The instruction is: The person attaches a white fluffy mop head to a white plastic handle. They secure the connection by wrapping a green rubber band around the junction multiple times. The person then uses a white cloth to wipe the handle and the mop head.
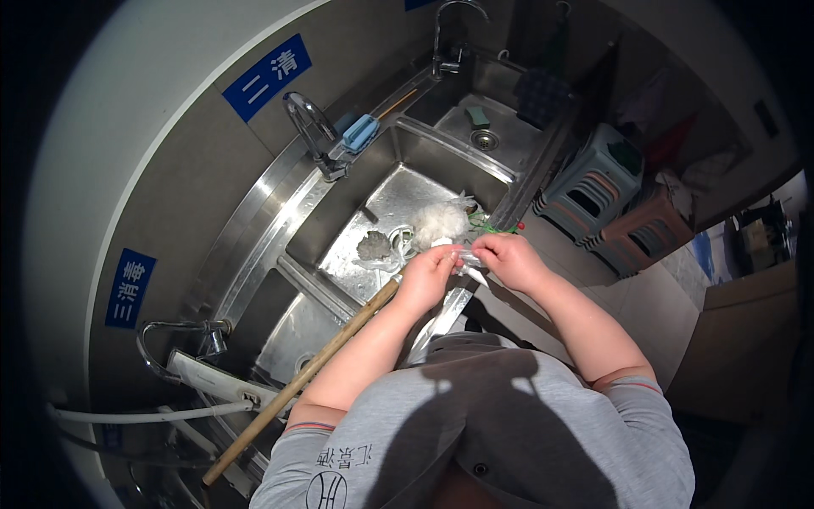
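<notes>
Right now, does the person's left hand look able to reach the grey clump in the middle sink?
Probably yes: the left hand is near the grey clump and nothing visible seems to block the way. It pinches a thin whitish piece, though, and would likely need to release that.

Head view: head-worn wide fisheye, dark round border, facing steeply down over grey short-sleeved fabric shirt [560,416]; bare left hand [426,276] and bare right hand [511,260] near, central; rectangular stainless-steel sinks [388,197] farther off, beyond.
</notes>
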`<state>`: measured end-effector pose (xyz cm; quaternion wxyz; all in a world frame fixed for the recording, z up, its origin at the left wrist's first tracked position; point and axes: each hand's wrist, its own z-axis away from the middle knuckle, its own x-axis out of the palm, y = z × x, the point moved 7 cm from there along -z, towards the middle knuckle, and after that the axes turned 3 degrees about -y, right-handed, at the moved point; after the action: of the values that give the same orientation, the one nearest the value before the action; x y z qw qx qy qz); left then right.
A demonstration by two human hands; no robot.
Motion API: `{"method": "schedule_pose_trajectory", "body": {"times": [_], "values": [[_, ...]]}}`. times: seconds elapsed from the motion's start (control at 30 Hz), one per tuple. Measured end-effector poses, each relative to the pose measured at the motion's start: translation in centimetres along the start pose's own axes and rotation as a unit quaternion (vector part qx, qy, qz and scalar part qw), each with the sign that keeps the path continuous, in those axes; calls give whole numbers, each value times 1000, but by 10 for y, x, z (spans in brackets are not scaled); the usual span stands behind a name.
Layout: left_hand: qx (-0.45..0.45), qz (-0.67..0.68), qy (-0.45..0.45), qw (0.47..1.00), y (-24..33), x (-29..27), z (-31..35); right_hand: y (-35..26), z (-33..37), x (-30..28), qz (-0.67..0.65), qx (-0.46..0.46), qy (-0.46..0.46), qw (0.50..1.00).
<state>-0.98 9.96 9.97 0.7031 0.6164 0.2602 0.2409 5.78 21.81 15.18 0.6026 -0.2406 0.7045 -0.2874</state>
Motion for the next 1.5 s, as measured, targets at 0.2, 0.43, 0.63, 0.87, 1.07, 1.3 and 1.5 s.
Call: {"method": "schedule_pose_trajectory", "body": {"times": [0.2,0.43,0.63,0.87,1.07,1.3,1.5], "values": [[-120,133,22,984,-19,1,-2,41,22,43,-288,303,-143,897],[-21,-126,-18,992,8,3,3,-3,-3,14,-91,-63,-46,993],[332,-365,41,869,75,8,16,4,-15,20,-123,-42,-51,990],[385,-439,6,812,65,13,8,28,-28,38,-278,60,-111,952],[362,-449,-129,806,55,17,12,33,-25,58,-300,59,-182,935],[438,-453,-31,776,80,-2,14,13,-45,40,-367,72,-228,899],[436,-373,109,812,101,-16,28,-12,-58,11,-235,-6,-228,945]]}}
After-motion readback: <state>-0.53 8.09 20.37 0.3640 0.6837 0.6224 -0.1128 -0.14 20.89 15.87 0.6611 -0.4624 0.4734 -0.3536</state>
